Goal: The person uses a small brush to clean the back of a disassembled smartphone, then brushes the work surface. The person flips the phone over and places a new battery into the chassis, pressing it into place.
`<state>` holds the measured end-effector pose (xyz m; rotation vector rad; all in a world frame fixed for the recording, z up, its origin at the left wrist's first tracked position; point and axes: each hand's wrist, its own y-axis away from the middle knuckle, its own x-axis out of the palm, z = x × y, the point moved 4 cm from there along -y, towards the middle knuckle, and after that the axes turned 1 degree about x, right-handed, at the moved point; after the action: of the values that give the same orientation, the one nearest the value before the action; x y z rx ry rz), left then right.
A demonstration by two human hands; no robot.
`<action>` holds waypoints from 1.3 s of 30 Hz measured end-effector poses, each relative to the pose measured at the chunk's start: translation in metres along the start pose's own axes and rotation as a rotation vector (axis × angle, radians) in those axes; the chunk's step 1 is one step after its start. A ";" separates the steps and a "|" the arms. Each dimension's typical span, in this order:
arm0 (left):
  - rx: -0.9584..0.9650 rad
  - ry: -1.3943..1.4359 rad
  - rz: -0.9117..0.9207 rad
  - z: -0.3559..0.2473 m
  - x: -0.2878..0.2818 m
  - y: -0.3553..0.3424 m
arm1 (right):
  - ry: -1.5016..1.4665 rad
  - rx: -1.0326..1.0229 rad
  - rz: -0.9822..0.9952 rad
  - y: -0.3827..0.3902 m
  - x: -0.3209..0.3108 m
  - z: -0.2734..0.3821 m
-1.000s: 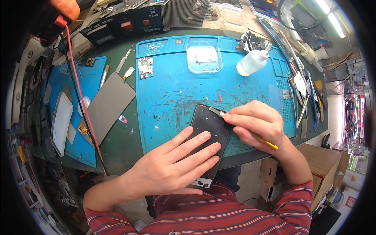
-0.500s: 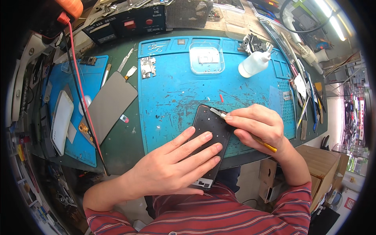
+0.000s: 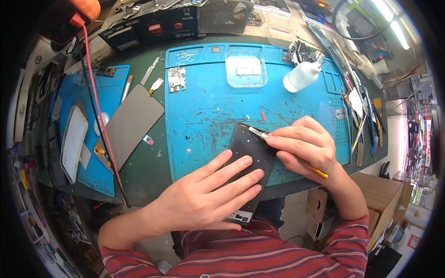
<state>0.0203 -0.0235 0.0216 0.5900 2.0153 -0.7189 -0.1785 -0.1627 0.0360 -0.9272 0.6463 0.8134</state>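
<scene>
Two hands on phone point(image 3: 245, 153): left hand point(image 3: 211, 197) flat, fingers spread, pinning it to blue mat point(image 3: 208, 111); right hand point(image 3: 303, 148) pinches knife point(image 3: 259, 134) against its top edge.

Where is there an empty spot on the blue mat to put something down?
The big blue mat is bare in its middle, between the circuit board, the clear plastic tray and the dark phone. It is crowded near the front, where the left hand presses the phone and the right hand holds a blade tool.
</scene>
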 end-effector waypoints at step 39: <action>0.013 0.019 -0.002 0.000 0.000 0.001 | -0.065 -0.077 0.015 -0.016 -0.005 -0.005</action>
<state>0.0210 -0.0230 0.0217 0.6046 2.0302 -0.7310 -0.1683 -0.1743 0.0449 -0.9632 0.5691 0.8829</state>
